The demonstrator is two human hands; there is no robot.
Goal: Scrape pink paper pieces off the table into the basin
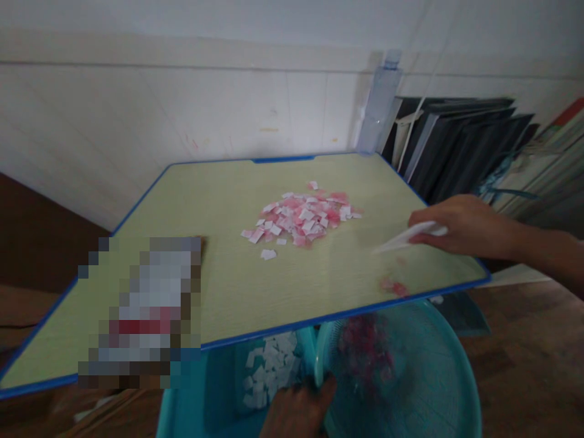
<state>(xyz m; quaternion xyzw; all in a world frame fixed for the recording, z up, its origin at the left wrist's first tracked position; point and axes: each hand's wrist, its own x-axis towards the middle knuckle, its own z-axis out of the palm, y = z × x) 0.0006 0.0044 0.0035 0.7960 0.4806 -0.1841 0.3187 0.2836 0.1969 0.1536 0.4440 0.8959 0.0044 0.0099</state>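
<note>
My right hand (451,225) pinches a thin white scraper-like sheet (401,237) over the right part of the pale green tabletop (219,292). Its lower edge is close to the surface, beside a few red and pink scraps (395,287) near the front edge. Left of it lies a loose pile of small white and pink paper-like squares (301,216). Below the table's front edge, my left hand (298,410) is closed at the rim of a round teal basket (469,371). Red bits (367,350) lie in the basket. Its fingers are partly dark and blurred.
A teal bin (219,389) with white squares (274,368) stands left of the basket. A pixelated object (150,304) lies on the table's left side. A clear plastic bottle (378,109) stands at the back right, near dark upright folders or boards (460,140). A wall borders the back.
</note>
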